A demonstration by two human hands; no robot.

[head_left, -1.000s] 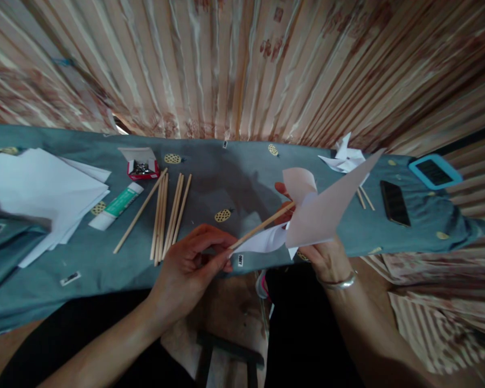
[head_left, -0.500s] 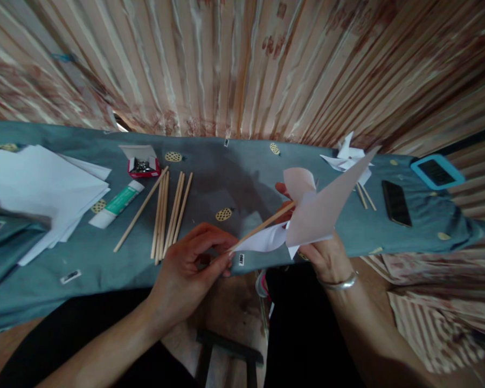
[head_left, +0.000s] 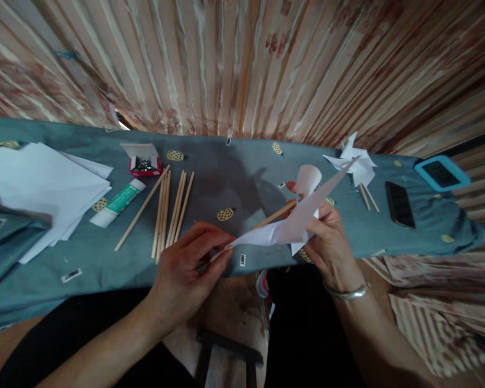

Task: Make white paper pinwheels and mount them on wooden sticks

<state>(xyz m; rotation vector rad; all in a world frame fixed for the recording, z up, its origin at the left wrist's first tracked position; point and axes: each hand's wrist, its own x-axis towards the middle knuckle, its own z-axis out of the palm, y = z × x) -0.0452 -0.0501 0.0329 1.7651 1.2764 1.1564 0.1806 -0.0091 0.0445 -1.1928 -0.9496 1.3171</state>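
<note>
A white paper pinwheel [head_left: 293,223] is held up over the front edge of the cloth-covered table, fixed near the tip of a wooden stick [head_left: 275,214]. My left hand [head_left: 198,256] pinches the stick's lower end, close to one paper blade. Behind the blades, my right hand [head_left: 325,234] is closed around the pinwheel's middle; the paper hides part of its fingers. Left of my hands lie several loose wooden sticks [head_left: 161,215]. At the back right rest white pinwheels [head_left: 358,164] with two sticks showing.
On the table's left are a stack of white paper [head_left: 44,188], a glue stick [head_left: 119,203] and an open red box [head_left: 145,166] of small metal pieces. To the right lie a black phone [head_left: 400,205] and a blue-framed device [head_left: 442,172]. A pleated curtain [head_left: 210,70] hangs behind.
The pinwheel has turned, so its large blade now looks narrower and lower. My right hand has shifted slightly right and shows more. My left hand stays at the stick's lower end.
</note>
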